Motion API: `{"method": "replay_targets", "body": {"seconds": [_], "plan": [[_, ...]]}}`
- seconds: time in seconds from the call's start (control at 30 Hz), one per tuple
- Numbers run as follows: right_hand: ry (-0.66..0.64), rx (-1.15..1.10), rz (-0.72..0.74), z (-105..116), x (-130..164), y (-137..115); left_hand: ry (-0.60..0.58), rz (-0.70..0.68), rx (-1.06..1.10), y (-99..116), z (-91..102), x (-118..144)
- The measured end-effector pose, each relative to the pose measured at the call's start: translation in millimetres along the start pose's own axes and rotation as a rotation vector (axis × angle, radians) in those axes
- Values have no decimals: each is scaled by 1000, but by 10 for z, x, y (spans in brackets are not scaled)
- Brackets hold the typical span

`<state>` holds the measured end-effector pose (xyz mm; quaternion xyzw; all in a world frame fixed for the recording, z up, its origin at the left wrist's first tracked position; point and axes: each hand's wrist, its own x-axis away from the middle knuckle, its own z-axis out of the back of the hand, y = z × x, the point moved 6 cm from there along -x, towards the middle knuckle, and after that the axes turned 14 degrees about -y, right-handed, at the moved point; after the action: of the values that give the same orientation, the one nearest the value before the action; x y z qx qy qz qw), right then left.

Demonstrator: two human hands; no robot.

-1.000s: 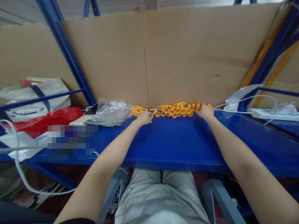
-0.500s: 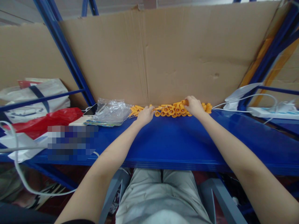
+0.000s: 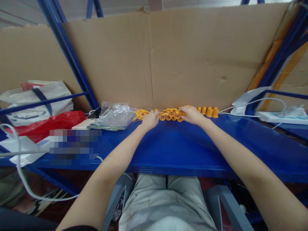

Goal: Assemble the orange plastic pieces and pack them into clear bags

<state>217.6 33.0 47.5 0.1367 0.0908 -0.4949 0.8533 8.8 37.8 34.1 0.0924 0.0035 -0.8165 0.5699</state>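
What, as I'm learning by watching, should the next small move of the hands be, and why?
Perhaps press the right hand gently toward the left hand, to steady the orange pieces between them. Those pieces are stacked on their sides, round ends facing the wearer, so they might roll, and the hands are already placed on either side.

Parts on shelf — cardboard behind

the bare right hand has moved leftward onto the right part of the low heap of glossy yellow-orange bell-mouthed pieces, covering some; right of the heap, upright yellow-orange cylindrical pieces come uncovered.
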Motion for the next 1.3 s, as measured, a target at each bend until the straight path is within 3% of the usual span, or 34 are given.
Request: {"method": "replay_targets", "body": {"seconds": [0.33, 0.63, 0.8, 1.07, 1.3], "plan": [[60, -102, 100, 107, 25, -245, 37, -70, -42, 179, 71, 86], [72, -204, 124, 105, -4, -245, 46, -83, -26, 180, 80, 85], [43, -421, 122, 193, -17, -122, 37, -75, -49, 190, 108, 98], [-39, -1033, -14, 115, 36, 51, 34, -76, -57, 191, 130, 104], [-145, -1182, -112, -55, 3, 36, 46, -93, -39, 200, 115, 100]]}}
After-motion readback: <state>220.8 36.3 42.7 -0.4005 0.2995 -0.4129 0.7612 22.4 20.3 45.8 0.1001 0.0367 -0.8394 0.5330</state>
